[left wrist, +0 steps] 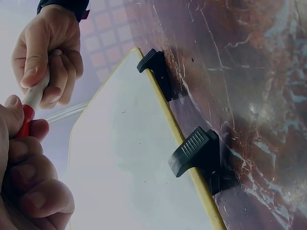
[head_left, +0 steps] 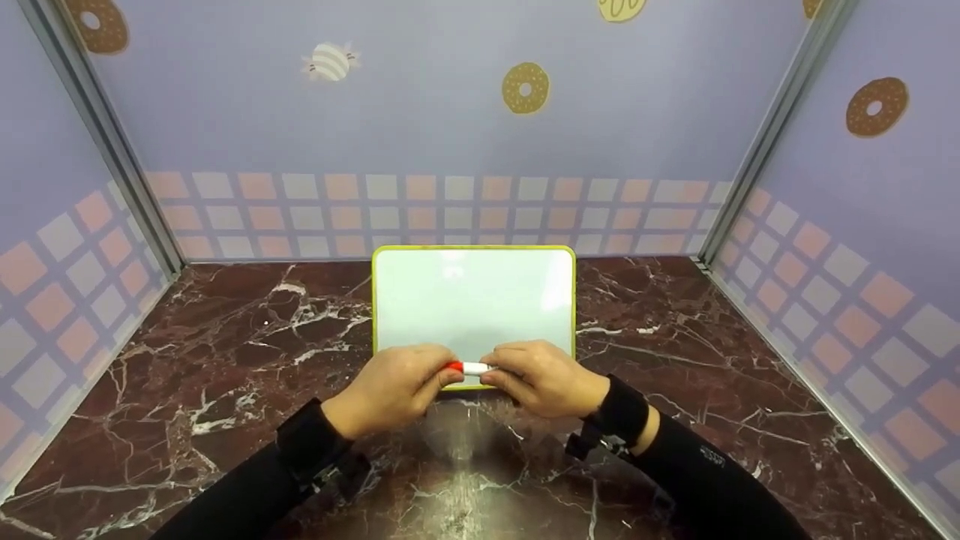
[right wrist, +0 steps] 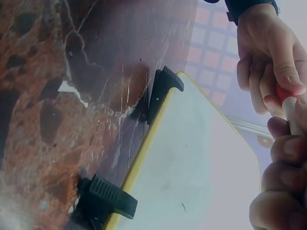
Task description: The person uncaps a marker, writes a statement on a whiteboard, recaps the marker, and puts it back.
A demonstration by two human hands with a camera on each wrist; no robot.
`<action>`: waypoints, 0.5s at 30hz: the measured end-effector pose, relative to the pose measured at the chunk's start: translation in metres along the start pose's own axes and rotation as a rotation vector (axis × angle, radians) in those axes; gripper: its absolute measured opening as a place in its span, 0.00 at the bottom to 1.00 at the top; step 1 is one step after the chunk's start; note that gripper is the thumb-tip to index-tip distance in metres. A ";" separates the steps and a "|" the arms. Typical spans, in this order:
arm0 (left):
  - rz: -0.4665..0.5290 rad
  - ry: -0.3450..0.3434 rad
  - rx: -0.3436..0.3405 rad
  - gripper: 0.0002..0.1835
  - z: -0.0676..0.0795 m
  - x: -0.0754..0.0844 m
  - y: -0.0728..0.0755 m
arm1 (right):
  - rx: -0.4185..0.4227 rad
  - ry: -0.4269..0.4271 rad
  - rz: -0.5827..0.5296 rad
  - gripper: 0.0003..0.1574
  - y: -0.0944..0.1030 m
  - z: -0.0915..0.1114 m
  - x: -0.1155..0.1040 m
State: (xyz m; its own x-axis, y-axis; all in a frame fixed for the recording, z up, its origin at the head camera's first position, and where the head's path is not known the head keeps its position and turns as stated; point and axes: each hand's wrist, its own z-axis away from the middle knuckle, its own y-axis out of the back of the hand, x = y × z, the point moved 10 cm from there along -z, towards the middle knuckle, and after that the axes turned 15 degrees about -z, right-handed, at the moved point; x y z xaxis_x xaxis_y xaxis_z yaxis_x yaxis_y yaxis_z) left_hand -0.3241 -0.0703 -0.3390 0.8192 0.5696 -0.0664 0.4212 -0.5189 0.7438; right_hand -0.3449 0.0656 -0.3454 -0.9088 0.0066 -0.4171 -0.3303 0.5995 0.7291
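Between both hands a white marker (head_left: pixel 475 368) with a red cap (head_left: pixel 455 366) lies level, in front of the lower part of a whiteboard (head_left: pixel 472 300). My left hand (head_left: pixel 396 384) pinches the red cap between thumb and fingers. The white barrel is gripped by my right hand (head_left: pixel 541 377), which covers its far end. In the left wrist view the red cap (left wrist: pixel 26 121) meets the white barrel (left wrist: pixel 34 94), with no gap visible. The whiteboard has a yellow frame and stands tilted up on the table behind the hands.
Two black clip feet, one a near clip (left wrist: pixel 194 151) and one a farther clip (left wrist: pixel 156 64), hold the whiteboard's lower edge. The dark red marbled table (head_left: pixel 247 360) is enclosed by patterned purple walls (head_left: pixel 420 135) at the back and sides.
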 end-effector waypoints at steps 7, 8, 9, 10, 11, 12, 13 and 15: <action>0.010 0.017 -0.013 0.08 0.001 -0.002 0.000 | 0.000 -0.019 -0.031 0.06 0.000 0.000 0.002; 0.026 0.031 -0.023 0.08 0.001 -0.003 0.000 | 0.006 -0.005 -0.023 0.06 0.000 0.000 0.000; 0.044 0.048 -0.036 0.08 0.002 -0.004 0.000 | 0.013 0.015 -0.011 0.05 0.000 -0.001 -0.003; 0.064 0.068 -0.052 0.09 0.001 -0.005 0.000 | 0.020 0.031 0.002 0.05 0.000 -0.002 -0.004; 0.088 0.091 -0.072 0.09 0.002 -0.007 -0.001 | 0.028 0.054 0.016 0.04 0.000 -0.003 -0.007; 0.112 0.113 -0.097 0.09 0.002 -0.009 -0.003 | 0.033 0.070 0.029 0.04 0.000 -0.003 -0.008; 0.136 0.133 -0.131 0.09 0.002 -0.011 -0.004 | 0.035 0.087 0.040 0.04 0.000 -0.003 -0.009; 0.205 0.185 -0.214 0.10 0.005 -0.018 -0.008 | 0.024 0.096 0.035 0.04 0.002 -0.002 -0.009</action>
State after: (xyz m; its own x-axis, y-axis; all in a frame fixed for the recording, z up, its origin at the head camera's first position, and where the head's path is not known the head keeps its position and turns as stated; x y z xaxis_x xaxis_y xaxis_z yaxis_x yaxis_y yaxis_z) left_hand -0.3404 -0.0789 -0.3470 0.7855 0.5835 0.2065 0.1477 -0.5006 0.8530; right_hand -0.3382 0.0650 -0.3392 -0.9404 -0.0483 -0.3366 -0.2925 0.6195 0.7285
